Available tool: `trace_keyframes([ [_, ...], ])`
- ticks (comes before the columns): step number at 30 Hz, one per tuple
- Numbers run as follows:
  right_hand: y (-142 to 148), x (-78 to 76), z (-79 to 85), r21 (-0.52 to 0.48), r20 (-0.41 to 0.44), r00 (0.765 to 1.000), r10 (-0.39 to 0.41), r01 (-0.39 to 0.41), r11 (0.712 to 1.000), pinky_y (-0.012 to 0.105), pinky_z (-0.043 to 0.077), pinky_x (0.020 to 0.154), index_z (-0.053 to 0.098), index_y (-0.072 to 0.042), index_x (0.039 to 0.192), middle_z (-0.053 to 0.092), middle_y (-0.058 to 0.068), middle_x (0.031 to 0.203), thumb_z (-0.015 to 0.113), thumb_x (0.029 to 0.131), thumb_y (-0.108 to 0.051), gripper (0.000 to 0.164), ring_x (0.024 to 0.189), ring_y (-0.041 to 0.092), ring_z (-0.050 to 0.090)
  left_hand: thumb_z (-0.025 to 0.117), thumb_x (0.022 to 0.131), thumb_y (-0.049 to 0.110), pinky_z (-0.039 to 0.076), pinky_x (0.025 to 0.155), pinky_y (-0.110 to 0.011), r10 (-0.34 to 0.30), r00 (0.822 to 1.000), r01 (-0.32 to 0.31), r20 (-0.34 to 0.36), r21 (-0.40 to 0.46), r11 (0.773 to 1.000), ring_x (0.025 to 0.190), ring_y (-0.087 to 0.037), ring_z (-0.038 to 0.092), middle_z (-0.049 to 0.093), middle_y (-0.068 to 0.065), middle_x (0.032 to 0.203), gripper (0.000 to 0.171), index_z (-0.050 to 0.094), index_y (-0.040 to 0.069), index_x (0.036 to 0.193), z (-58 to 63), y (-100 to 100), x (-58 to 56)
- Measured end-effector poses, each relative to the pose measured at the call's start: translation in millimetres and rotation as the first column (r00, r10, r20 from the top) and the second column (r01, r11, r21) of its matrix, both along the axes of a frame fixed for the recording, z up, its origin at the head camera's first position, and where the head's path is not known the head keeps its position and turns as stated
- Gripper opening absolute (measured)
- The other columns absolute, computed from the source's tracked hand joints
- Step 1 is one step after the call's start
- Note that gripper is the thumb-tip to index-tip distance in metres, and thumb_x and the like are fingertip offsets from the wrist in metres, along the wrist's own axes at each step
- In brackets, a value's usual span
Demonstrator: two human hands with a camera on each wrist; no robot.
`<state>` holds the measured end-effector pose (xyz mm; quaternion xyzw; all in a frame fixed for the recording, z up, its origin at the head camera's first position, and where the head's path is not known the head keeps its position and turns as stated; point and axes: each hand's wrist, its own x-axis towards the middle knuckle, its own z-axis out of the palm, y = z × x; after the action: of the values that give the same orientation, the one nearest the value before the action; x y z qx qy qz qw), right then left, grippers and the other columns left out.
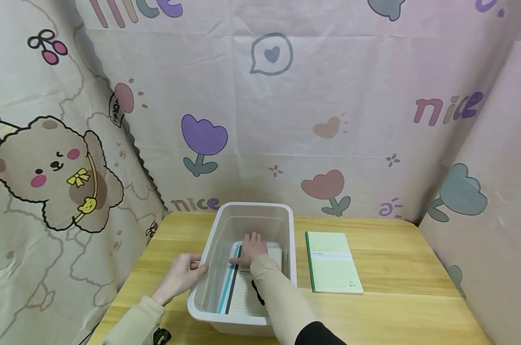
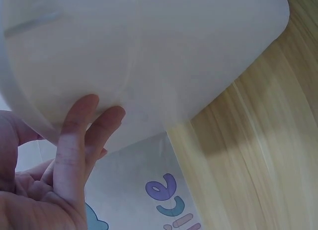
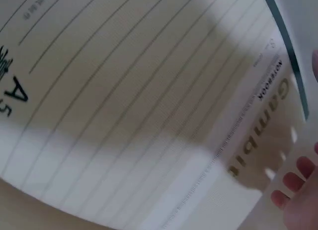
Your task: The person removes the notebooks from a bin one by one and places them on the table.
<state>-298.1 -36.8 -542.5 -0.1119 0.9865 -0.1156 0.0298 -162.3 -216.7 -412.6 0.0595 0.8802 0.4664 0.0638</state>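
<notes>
A translucent white plastic bin (image 1: 202, 302) stands on the table. My left hand (image 1: 180, 277) grips its left rim, thumb at the edge and fingers against the outer wall (image 2: 164, 56), as the left wrist view shows. Inside the bin lie lined notebooks: a dark-spined one (image 1: 245, 299) on top, a blue-edged one (image 1: 226, 282) peeking out at its left. My right hand (image 1: 252, 250) reaches into the bin over the far end of the top notebook, thumb stretched out to the left. Lined cover and printed lettering of this notebook (image 3: 149, 91) fill the right wrist view, with fingertips (image 3: 293, 182) at its top edge.
A pale green notebook (image 1: 334, 263) with a green spine lies on the wooden table (image 1: 398, 268) to the right of the bin. A patterned cloth (image 1: 260, 96) hangs behind the table and along both sides.
</notes>
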Motion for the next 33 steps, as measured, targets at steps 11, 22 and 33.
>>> trace_keyframes([
  [11, 1, 0.0, -14.8, 0.082, 0.076, 0.996, -0.049, 0.043, 0.996, 0.048, 0.042, 0.114, 0.053, -0.008, 0.134, 0.053, 0.012, 0.128, 0.073, 0.062, -0.083, 0.106, 0.126, 0.028, 0.047, 0.061, 0.093, 0.005, 0.065, 0.064, -0.037, 0.018, 1.0, -0.018, -0.013, 0.012, 1.0, 0.08, -0.031, 0.076, 0.073, -0.032, 0.101, 0.037, 0.061, -0.017, 0.122, -3.1, 2, 1.8],
  [22, -3, 3.3, -6.5, 0.139, 0.006, 0.997, -0.071, 0.069, 0.988, 0.054, 0.045, 0.108, 0.054, -0.02, 0.136, 0.057, 0.011, 0.135, 0.07, 0.061, -0.085, 0.101, 0.129, 0.029, 0.05, 0.061, 0.092, 0.004, 0.065, 0.065, -0.038, 0.026, 1.0, -0.026, -0.017, 0.016, 1.0, 0.081, -0.033, 0.076, 0.073, -0.032, 0.101, 0.036, 0.062, -0.017, 0.122, -3.1, 2, 2.4],
  [33, -6, 2.0, 2.6, 0.179, -0.054, 0.997, -0.06, 0.069, 0.981, 0.054, 0.044, 0.111, 0.049, -0.027, 0.142, 0.058, 0.013, 0.136, 0.067, 0.063, -0.086, 0.101, 0.129, 0.031, 0.052, 0.06, 0.093, 0.004, 0.065, 0.067, -0.039, -0.002, 1.0, 0.003, -0.018, 0.024, 1.0, 0.085, -0.036, 0.076, 0.072, -0.034, 0.104, 0.037, 0.06, -0.017, 0.124, -2.6, 1, 0.7],
])
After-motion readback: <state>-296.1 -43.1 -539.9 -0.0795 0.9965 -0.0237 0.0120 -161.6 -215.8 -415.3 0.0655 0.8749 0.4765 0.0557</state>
